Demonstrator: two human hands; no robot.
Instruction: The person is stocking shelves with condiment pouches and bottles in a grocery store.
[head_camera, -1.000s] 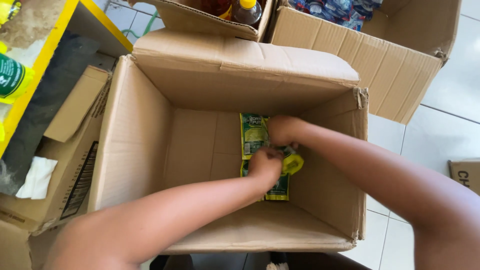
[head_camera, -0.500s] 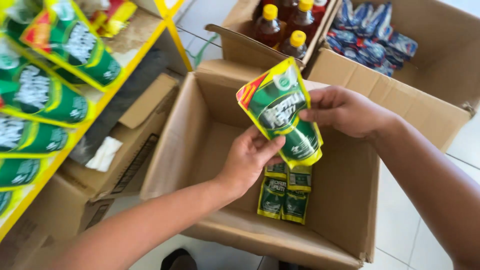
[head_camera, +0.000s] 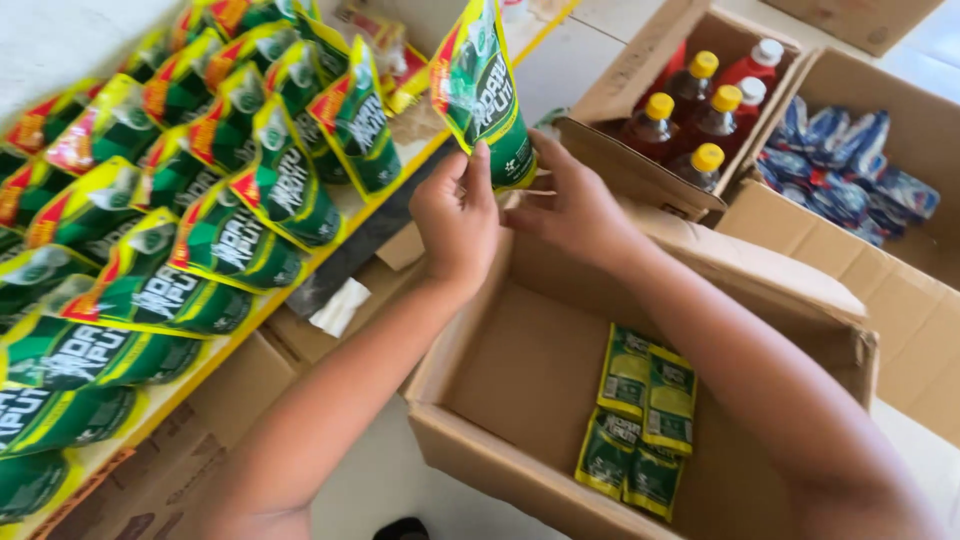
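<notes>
While both hands held one green and yellow refill pouch (head_camera: 487, 90) up at shelf height, most of the work looked done. Left hand (head_camera: 457, 222): thumb and fingers pinched on the pouch's lower left edge. Right hand (head_camera: 575, 205): fingers closed on the lower right corner, from beneath. Pouch upright, tilted a little, above the near end of the yellow-edged shelf (head_camera: 300, 275) and not yet resting on it.

Shelf already crowded with matching pouches (head_camera: 235, 235), lying in overlapping rows that ran off the frame to the left. Only the stretch of shelf near the raised pouch looked unfilled, though how much room remained could not be told.

Open cardboard box (head_camera: 480, 440) below the hands: nearly emptied. Four small green sachets (head_camera: 640, 420) lay flat on its bottom, side by side in two pairs, touching each other; no large pouches visible in it.

Judged stage: late. One pouch in hand left to set down, then the sachets if they belonged on the shelf too.

Nearby, untouched: a box of amber bottles with yellow and white caps (head_camera: 705, 110), and another of blue packets (head_camera: 850, 175). White crumpled paper (head_camera: 340, 305) lay under the shelf edge.
</notes>
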